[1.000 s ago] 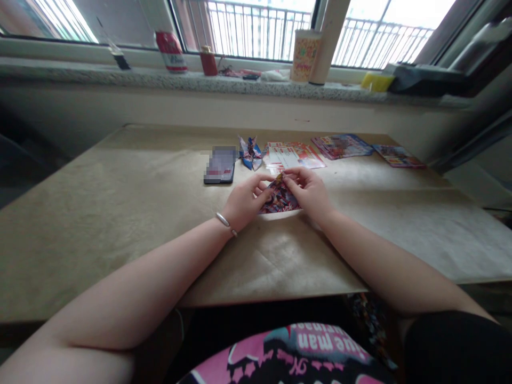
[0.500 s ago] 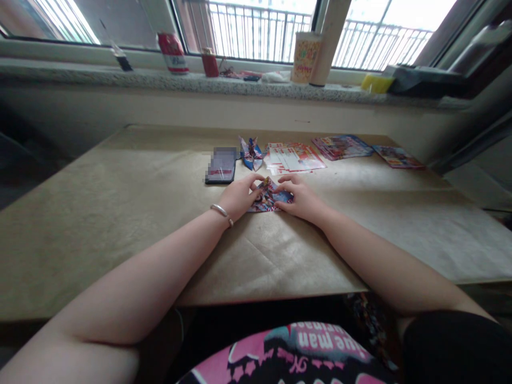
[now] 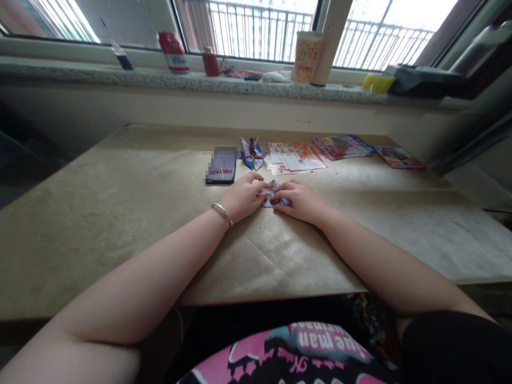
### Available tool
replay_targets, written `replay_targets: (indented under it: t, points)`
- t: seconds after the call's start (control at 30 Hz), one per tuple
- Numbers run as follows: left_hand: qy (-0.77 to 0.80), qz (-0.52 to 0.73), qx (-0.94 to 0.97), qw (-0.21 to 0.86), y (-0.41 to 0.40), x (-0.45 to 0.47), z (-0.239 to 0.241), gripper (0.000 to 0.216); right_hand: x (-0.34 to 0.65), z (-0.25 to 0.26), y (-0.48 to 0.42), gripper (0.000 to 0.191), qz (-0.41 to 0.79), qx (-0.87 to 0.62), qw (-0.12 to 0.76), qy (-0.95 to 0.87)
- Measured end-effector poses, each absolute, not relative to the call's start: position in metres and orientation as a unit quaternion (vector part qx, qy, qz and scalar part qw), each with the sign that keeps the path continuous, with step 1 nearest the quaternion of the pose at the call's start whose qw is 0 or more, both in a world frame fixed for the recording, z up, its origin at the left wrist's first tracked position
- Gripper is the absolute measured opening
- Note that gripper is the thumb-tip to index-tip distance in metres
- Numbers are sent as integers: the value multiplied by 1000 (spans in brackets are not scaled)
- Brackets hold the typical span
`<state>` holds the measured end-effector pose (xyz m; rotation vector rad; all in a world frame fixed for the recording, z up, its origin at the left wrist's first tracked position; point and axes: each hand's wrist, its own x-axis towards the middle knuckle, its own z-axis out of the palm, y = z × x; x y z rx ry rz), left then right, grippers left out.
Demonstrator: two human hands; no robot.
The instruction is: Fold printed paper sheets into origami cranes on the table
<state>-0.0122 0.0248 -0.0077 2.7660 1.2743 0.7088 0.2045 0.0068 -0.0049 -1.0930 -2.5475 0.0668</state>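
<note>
Pink, white and dark flecks are crowded across the folded paper (image 3: pixel 269 204), its tip touched with yellow! Blue and pink are shared by the paper star (image 3: pixel 252 154). White sheets (image 3: pixel 294 158) are splashed with orange-red; the tabletop (image 3: pixel 120 213) is washed in beige. Red and white are split on the can (image 3: pixel 173 52), grey is speckled along the sill (image 3: pixel 240 84), and the black shirt (image 3: pixel 292 357) is patched with pink.

From the lower corners, both arms (image 3: pixel 148 277) extend to mid-frame; the left hand (image 3: pixel 241 197) and right hand (image 3: pixel 304 200) (fingers (image 3: pixel 283 188) softly bent) almost meet there.
</note>
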Motion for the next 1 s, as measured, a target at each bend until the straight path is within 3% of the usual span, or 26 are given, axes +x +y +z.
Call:
replay_targets:
  t: [0.17,0.5,1.0]
  points:
    - [328,185,926,-3,24,-12,-8,27,209,-5,7,24,4,-403,182,-897]
    - [348,139,924,-78,15,-7,3,26,202,0,1,14,-30,-420,186,-888]
    - [353,230,894,-154,-2,4,12,26,191,1,-4,6,-12,-431,309,-847]
